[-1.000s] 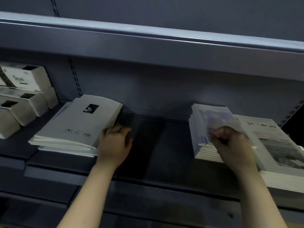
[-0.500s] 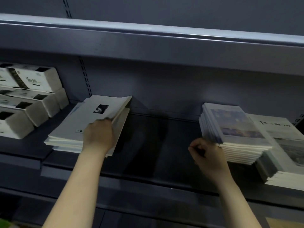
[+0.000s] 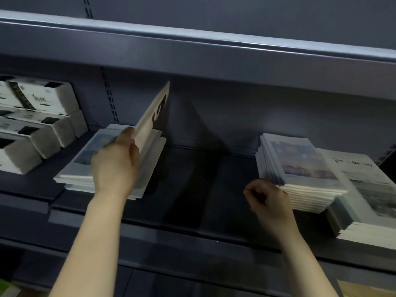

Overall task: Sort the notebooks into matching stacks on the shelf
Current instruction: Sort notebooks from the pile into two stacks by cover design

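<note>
Head: three stacks (image 3: 300,161), one tilted notebook (image 3: 150,116)

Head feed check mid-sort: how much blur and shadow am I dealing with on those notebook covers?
Head view: dim overall. Head view: the left hand and the raised notebook it grips are motion-smeared, its cover unreadable. Head view: a dark shadow lies across the shelf between the stacks. Head view: the fanned stack looks soft; the white boxes at far left are blurred.
</note>
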The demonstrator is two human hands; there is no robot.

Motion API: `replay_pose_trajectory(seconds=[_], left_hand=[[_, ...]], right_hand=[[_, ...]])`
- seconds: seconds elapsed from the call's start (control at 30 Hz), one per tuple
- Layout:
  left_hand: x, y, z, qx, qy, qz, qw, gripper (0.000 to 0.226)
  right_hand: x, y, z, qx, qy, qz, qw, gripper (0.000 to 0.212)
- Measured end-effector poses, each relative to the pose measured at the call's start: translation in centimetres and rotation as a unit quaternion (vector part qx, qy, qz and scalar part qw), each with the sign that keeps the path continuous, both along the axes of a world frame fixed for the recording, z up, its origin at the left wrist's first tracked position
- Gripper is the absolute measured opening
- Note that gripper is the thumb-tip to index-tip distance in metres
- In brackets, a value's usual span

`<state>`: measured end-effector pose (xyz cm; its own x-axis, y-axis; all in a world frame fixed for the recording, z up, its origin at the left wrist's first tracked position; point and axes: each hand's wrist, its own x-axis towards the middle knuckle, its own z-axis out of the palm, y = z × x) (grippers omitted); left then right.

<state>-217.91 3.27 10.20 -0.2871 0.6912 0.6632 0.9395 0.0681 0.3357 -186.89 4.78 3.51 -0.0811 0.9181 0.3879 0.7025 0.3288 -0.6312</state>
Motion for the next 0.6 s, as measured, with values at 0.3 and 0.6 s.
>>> replay_pose_trajectory(seconds=[0.3, 0.6], left_hand=[[0.8, -1.5, 1.2, 0.154, -0.17, -0.136, 0.964, 0.032], [4.9, -0.2, -0.6, 0.133, -0.477, -0.355, 0.793, 0.03]], right_hand=[[-0.7, 0.1, 0.2, -0.045, 0.032, 0.033, 0.998, 0.012], [-0.2, 0.5, 0.0, -0.08, 0.068, 0.047, 0.993, 0.014]])
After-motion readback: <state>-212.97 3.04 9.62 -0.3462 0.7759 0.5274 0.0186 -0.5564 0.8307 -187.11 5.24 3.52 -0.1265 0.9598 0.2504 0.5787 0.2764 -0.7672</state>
